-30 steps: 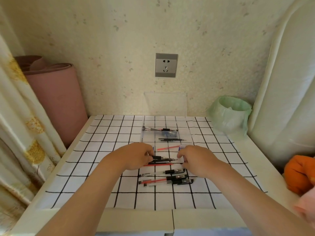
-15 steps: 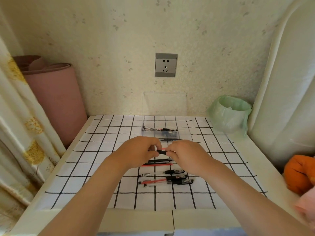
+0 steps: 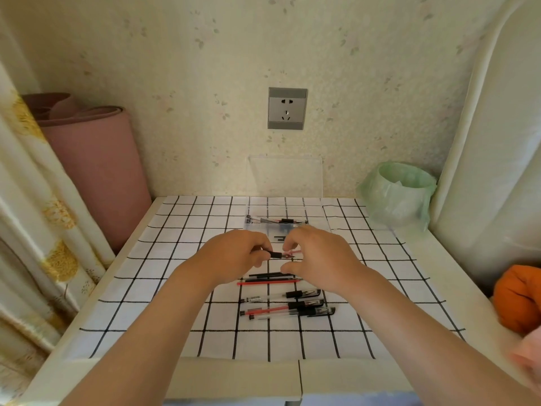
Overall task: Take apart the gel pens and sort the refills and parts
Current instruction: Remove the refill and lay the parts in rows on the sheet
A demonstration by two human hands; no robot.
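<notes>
My left hand (image 3: pixel 234 256) grips a gel pen (image 3: pixel 276 254) by its black grip end, held above the checked cloth. My right hand (image 3: pixel 319 259) is at the pen's tip, fingers curled around the small front part; what it pinches is mostly hidden. Below the hands lie loose black and red refills (image 3: pixel 269 279). Nearer me lie three whole gel pens (image 3: pixel 287 306) with black caps. Behind the hands stands a clear divided tray (image 3: pixel 319 227) with pen parts (image 3: pixel 275 220) in its far compartment.
A green-bagged bin (image 3: pixel 398 194) stands at the back right. A pink rolled mat (image 3: pixel 96 171) leans at the left beside a curtain. An orange soft object (image 3: pixel 518 297) lies at the right edge. A clear lid (image 3: pixel 285 175) leans on the wall.
Both hands rose from the refill pile with a pen and came together. The right hand moved left onto the pen's tip.
</notes>
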